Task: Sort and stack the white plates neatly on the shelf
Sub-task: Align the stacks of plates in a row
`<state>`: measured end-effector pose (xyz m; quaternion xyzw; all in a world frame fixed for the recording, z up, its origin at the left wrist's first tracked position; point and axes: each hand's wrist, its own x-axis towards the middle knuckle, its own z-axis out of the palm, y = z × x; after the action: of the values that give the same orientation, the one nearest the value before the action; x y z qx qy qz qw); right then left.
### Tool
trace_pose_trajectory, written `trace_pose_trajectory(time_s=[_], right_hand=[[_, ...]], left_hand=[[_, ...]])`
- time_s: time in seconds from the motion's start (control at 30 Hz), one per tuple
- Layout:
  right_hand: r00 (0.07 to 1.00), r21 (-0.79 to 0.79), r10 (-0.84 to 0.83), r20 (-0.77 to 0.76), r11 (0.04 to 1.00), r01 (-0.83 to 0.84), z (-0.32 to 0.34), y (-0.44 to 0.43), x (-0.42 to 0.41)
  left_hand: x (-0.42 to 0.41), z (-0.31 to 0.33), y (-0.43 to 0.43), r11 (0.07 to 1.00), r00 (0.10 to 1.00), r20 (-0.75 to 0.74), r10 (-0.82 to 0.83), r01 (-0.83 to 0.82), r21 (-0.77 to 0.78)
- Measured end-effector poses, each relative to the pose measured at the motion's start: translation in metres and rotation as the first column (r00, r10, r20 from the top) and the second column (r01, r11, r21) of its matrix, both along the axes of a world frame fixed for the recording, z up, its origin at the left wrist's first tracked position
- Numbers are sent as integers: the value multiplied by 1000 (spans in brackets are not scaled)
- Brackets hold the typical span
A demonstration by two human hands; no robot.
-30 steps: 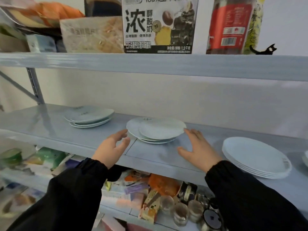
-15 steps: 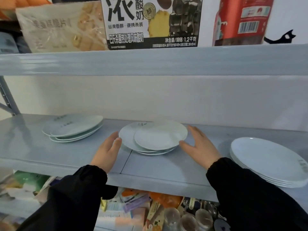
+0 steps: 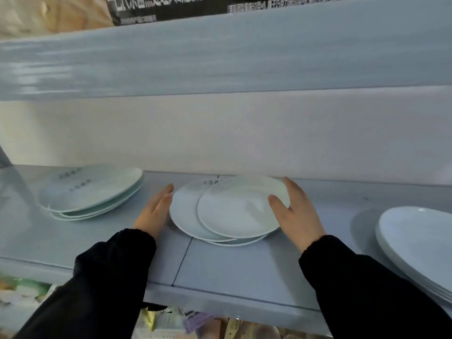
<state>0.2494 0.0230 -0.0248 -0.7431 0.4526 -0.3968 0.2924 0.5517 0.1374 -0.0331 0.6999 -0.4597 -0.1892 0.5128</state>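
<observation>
A loose pile of white plates lies in the middle of the grey shelf, its top plate shifted to the right of those below. My left hand rests flat on the shelf with its fingers against the pile's left rim. On the other side, my right hand clasps the top plate's right edge, thumb lying on the plate's face. A second uneven pile of white plates sits to the left. A larger stack of white plates lies at the right edge.
The upper shelf board hangs low over the plates and carries boxes. A white wall closes the back. Packets and jars fill the lower shelf beneath the front edge.
Both hands have moved in from the shelf front and closed on the two sides of the middle pile. My view has come nearer and tilted down.
</observation>
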Motion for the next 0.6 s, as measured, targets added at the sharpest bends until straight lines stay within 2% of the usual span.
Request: trace_pose_trajectory(time_s=[0.23, 0.27, 0.33, 0.4, 0.6], right_hand=[[998, 79, -30, -56, 996, 35, -2, -2, -2], [993, 90, -12, -118, 996, 23, -4, -1, 3], [934, 114, 72, -350, 993, -34, -10, 4, 15], [882, 127, 120, -457, 990, -68, -12, 8, 23], [912, 135, 71, -404, 991, -17, -15, 8, 17]], left_hand=[[11, -14, -8, 998, 994, 108, -32, 26, 58], [9, -16, -10, 993, 983, 172, -68, 49, 111], [3, -19, -12, 966, 914, 361, -186, 103, 238], [1, -20, -15, 952, 893, 390, -227, 118, 283], [9, -20, -18, 946, 890, 363, -276, 184, 268]])
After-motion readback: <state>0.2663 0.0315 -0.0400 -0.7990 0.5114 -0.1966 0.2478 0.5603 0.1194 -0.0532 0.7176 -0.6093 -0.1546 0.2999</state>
